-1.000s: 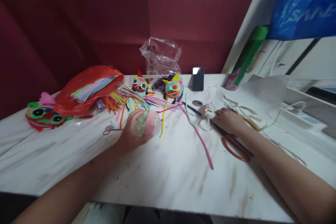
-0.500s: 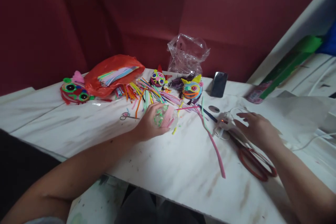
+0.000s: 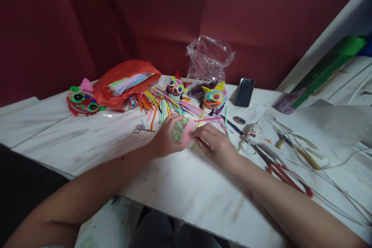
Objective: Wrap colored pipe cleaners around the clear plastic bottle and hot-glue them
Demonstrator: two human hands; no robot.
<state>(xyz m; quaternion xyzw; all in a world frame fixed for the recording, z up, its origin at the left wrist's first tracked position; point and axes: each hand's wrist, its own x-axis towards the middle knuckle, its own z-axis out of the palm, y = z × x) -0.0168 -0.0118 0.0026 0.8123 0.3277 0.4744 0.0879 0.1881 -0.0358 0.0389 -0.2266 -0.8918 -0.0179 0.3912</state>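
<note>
A clear ball (image 3: 178, 130), partly covered with rows of pink pipe cleaner (image 3: 187, 131) and specked with green bits, sits in my left hand (image 3: 168, 138), whose fingers curl around its left side. At the ball's right edge my right hand (image 3: 213, 145) has thumb and fingers pinched together against the pink rows; what is between the fingertips is hidden. Just behind the hands lie loose pipe cleaners (image 3: 170, 102) in many colours. A pair of small scissors (image 3: 143, 129) rests left of my left hand.
Decorated animal heads (image 3: 214, 99) stand at the back, near a red bag (image 3: 128, 81) and a clear plastic bag (image 3: 209, 60). A phone (image 3: 244, 93) leans at the rear. On the right are large red-handled scissors (image 3: 287, 176), white cables (image 3: 334, 166) and a yellow-handled tool (image 3: 303, 155).
My right hand has moved left from beside the white cables to the ball, and its fingers have closed at the ball's edge. My left hand keeps its hold, nearly still.
</note>
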